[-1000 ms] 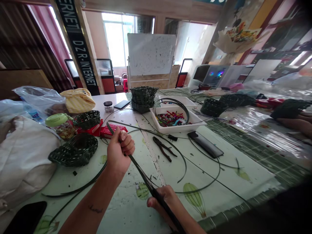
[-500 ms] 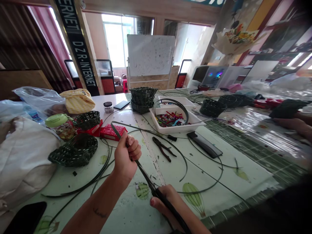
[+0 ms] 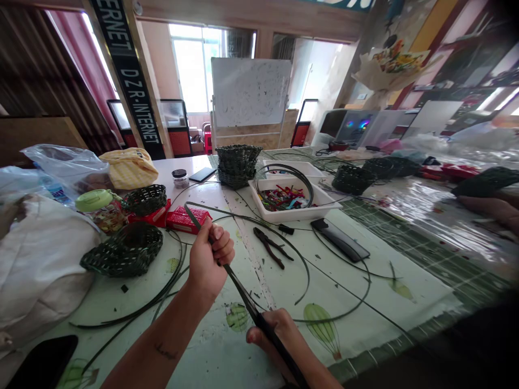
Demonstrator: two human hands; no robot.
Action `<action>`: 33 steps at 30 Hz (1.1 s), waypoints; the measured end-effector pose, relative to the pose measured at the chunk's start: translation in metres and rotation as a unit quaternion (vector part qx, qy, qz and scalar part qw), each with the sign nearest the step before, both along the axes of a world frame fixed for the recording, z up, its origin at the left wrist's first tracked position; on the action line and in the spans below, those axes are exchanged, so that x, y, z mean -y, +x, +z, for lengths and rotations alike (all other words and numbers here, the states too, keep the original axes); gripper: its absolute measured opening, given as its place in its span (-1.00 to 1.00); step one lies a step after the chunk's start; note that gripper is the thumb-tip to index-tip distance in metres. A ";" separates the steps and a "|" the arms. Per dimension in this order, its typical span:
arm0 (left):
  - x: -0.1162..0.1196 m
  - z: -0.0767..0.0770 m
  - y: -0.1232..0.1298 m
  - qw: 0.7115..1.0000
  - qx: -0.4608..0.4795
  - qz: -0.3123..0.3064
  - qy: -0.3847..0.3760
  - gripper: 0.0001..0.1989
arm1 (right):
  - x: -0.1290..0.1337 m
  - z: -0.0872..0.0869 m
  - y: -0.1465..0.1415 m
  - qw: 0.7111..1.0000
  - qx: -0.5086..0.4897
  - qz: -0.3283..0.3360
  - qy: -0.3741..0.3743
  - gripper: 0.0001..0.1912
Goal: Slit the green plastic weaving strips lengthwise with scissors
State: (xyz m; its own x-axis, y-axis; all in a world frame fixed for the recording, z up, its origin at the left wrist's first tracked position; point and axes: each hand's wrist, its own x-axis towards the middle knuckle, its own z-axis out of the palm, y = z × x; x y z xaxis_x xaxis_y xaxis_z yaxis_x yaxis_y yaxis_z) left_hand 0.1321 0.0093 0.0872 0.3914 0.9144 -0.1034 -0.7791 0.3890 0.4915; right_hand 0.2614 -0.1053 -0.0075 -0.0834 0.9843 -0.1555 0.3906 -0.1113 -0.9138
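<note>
**Dark green strip gripped in both hands**

A flat dark green plastic strip (image 3: pixel 245 298) runs diagonally across the lower centre. The left hand (image 3: pixel 207 260) has its fingers curled tight around it; the right hand (image 3: pixel 273 336) pinches it lower down. A slip could flick it into the pair of dark steel pliers (image 3: pixel 270 247) just beside it, or the woven dark green basket (image 3: pixel 121 251), one of two at left.

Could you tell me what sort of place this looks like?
Probably a craft workshop for basket weaving: green woven baskets sit on a shared table among loose green strips and pliers.
</note>
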 end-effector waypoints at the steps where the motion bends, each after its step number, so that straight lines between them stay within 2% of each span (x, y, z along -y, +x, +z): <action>1: -0.002 0.001 -0.003 1.000 0.003 -0.017 0.004 -0.61 | 0.000 0.000 0.000 1.000 0.001 0.000 0.003 -0.49; 5: -0.014 0.011 -0.021 0.997 0.036 -0.069 0.022 -0.67 | -0.003 -0.001 -0.002 1.000 -0.003 0.008 -0.007 -0.48; 10: -0.023 0.017 -0.037 0.999 0.043 -0.016 0.022 -0.63 | -0.005 -0.005 -0.001 1.000 0.014 0.014 -0.016 -0.42; 13: -0.019 0.016 -0.034 0.999 0.040 0.003 0.023 -0.61 | -0.005 -0.005 0.002 0.999 0.018 0.028 -0.018 -0.42; 22: 0.000 0.013 -0.014 0.999 0.021 0.005 0.023 -0.59 | 0.001 0.013 0.011 0.996 0.019 0.088 0.008 -0.43; 27: -0.002 0.010 -0.011 1.000 0.022 0.007 0.012 -0.60 | 0.004 0.009 0.012 0.995 0.047 0.081 0.017 -0.41; 33: -0.001 0.012 -0.013 1.000 0.016 0.013 0.014 -0.59 | 0.000 0.010 0.006 0.999 0.006 0.047 -0.017 -0.38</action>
